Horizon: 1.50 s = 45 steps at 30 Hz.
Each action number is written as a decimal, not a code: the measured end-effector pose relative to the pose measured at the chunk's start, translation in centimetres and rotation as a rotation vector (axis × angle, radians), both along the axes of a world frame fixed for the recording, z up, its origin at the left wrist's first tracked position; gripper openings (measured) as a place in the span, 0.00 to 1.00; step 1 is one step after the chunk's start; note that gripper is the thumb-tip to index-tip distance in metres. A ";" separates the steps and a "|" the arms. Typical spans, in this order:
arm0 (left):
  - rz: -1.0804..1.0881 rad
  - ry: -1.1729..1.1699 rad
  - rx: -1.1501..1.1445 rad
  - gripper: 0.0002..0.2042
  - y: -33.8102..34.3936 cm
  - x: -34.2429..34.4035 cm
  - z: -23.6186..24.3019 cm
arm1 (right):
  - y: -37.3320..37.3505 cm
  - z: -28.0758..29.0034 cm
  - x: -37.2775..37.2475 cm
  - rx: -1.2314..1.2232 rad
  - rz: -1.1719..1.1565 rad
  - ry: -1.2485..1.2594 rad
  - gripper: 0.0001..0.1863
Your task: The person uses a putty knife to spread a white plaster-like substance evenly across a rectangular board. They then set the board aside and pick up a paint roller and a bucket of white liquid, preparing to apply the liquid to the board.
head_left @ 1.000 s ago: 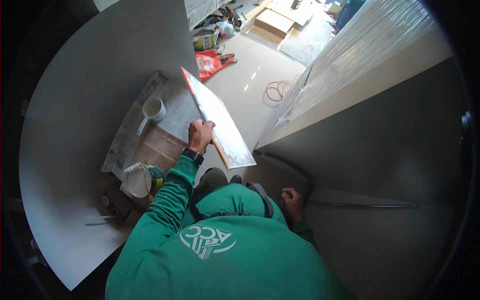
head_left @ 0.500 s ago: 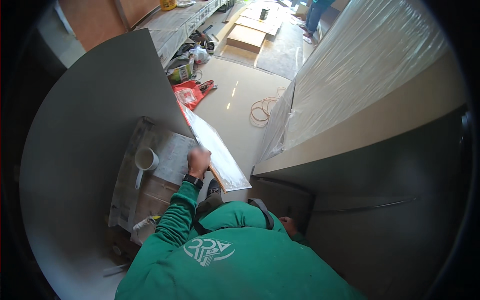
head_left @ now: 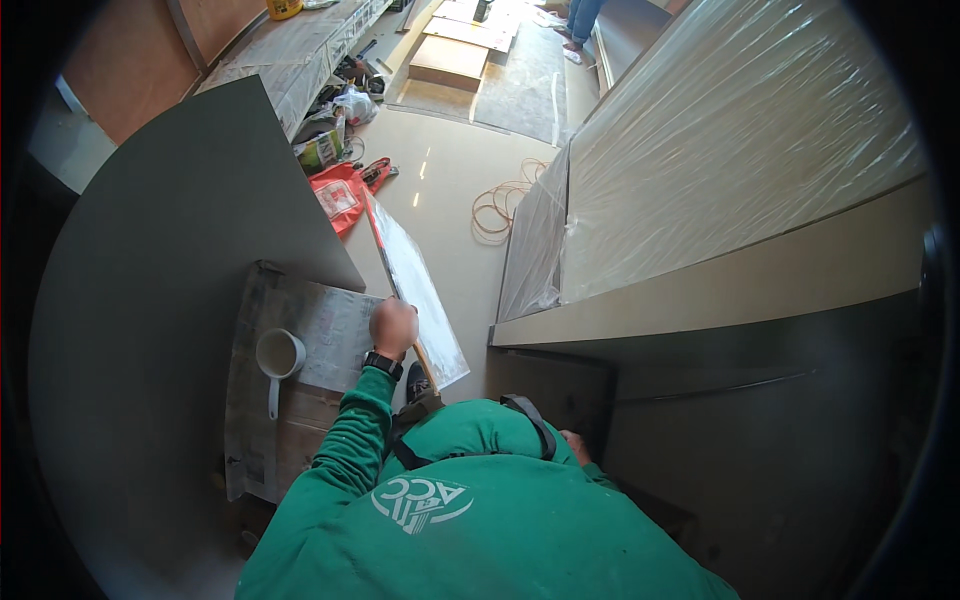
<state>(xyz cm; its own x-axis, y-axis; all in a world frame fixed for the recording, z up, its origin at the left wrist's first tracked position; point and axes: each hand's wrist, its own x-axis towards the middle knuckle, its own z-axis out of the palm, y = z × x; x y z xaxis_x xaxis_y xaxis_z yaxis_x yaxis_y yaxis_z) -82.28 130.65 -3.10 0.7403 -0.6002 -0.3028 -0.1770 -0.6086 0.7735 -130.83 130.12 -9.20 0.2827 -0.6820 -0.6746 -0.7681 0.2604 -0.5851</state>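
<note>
The right hand is held beside the hip, mostly hidden by the green sweatshirt; whether it is open or closed cannot be told. The left hand is closed on the near part of one long edge of the board, which is held forward of the body, tilted, its white-smeared face turned to the right. To the left, a white handled cup is set on a low covered platform, near the grey panel. Farther out, a red bag and a coiled cable are laid on the floor, with a film-wrapped panel standing to the right.

Caution: the board is supported by one hand only; if the wrist is rolled, the far end may be dropped or swung into the grey panel. Film may be torn if the board is carried too far right. A foot may be caught if the cable is stepped into.

Compared with half a second ago, the board is seen more edge-on, and its far tip has been shifted from the bag's left to its right side.
</note>
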 end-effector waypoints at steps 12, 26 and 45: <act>-0.017 -0.166 -0.018 0.14 2.1 2.1 0.0 | -2.0 -2.2 0.3 0.008 0.062 -0.028 0.17; -0.009 -0.356 0.019 0.12 5.8 -0.7 4.1 | -8.9 -5.6 -0.2 0.077 0.164 -0.152 0.16; 0.187 -0.661 -0.130 0.12 12.9 -13.7 9.4 | -19.6 -5.9 5.2 0.129 0.806 -0.151 0.13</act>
<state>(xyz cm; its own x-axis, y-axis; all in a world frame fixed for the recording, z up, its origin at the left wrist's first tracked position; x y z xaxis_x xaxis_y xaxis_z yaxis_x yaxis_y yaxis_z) -95.95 143.53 6.33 0.8388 -0.4459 0.3125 -0.5373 -0.5847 0.6078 -125.64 110.49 -15.11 0.7455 -0.1512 -0.6491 -0.6632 -0.2645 -0.7001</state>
